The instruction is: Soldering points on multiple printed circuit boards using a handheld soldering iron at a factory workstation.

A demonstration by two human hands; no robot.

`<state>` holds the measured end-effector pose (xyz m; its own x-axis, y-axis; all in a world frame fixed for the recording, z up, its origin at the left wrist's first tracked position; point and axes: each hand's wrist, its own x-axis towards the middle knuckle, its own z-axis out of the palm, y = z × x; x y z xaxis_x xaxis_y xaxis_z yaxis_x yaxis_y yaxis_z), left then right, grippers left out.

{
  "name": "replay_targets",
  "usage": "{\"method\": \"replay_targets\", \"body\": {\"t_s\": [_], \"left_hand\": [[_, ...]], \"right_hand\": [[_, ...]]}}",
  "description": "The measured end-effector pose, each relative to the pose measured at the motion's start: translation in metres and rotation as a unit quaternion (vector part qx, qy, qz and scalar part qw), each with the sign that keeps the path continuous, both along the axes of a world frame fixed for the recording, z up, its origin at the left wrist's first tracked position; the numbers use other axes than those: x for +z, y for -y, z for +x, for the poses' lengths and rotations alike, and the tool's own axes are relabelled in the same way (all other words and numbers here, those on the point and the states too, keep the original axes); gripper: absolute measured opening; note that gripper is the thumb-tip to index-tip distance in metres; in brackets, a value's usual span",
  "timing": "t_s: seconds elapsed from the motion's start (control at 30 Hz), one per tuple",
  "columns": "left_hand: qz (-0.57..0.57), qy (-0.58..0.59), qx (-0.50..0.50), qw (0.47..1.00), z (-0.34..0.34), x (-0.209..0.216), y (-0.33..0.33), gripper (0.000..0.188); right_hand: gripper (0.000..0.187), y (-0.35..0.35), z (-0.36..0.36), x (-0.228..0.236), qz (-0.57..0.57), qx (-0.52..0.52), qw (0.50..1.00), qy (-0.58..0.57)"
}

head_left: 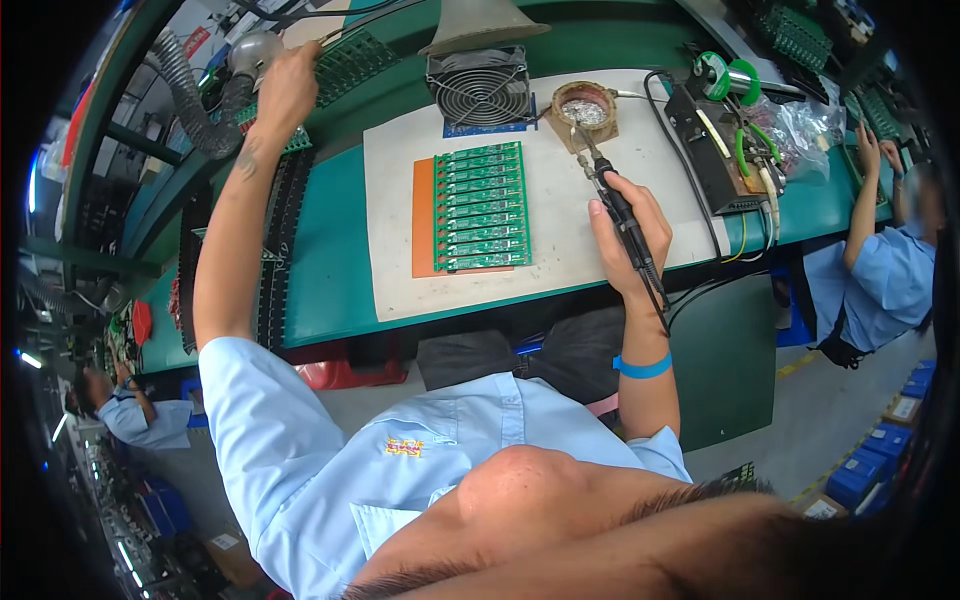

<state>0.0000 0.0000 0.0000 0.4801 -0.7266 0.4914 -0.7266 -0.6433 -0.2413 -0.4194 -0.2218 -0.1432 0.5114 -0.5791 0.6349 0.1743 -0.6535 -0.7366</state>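
Note:
My right hand (640, 225) is closed around a black-handled soldering iron (627, 218). The iron's metal tip reaches to a round brown pot (584, 108) with silvery bits inside. At the far left my left hand (288, 90) is stretched out with its fingers curled in, next to a rounded clear container (252, 52) and a rack of green circuit boards (358, 65). What those fingers hold, if anything, is too small to make out. Between the hands a panel of green circuit boards (480, 205) lies on an orange plate (423, 220).
Behind the panel stands a black fan (478, 88) on a white sheet (400, 300). A black soldering station (712, 150) with cables and a green solder spool (728, 78) is at the right. A flexible grey hose (195, 100) hangs at the left. Other people sit on both sides.

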Motion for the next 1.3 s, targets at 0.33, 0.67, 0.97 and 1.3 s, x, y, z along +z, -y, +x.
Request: {"method": "replay_targets", "body": {"t_s": [0.33, 0.67, 0.97, 1.3], "left_hand": [[0.022, -0.122, -0.052, 0.991, -0.029, 0.052, -0.128, 0.019], [-0.088, -0.078, -0.12, 0.986, -0.042, 0.04, -0.128, 0.022], [-0.121, -0.07, -0.064, 0.988, -0.076, 0.067, -0.168, 0.021], [0.01, -0.114, 0.02, 0.993, -0.066, 0.073, -0.22, 0.019]], "right_hand": [[0.037, 0.0, 0.002, -0.002, -0.012, -0.012, 1.0, 0.006], [0.037, -0.001, 0.004, -0.004, -0.029, -0.019, 0.999, -0.011], [0.036, -0.002, 0.001, 0.0, -0.024, -0.025, 0.999, -0.022], [0.037, -0.001, 0.001, -0.002, -0.03, -0.026, 0.999, -0.017]]}}
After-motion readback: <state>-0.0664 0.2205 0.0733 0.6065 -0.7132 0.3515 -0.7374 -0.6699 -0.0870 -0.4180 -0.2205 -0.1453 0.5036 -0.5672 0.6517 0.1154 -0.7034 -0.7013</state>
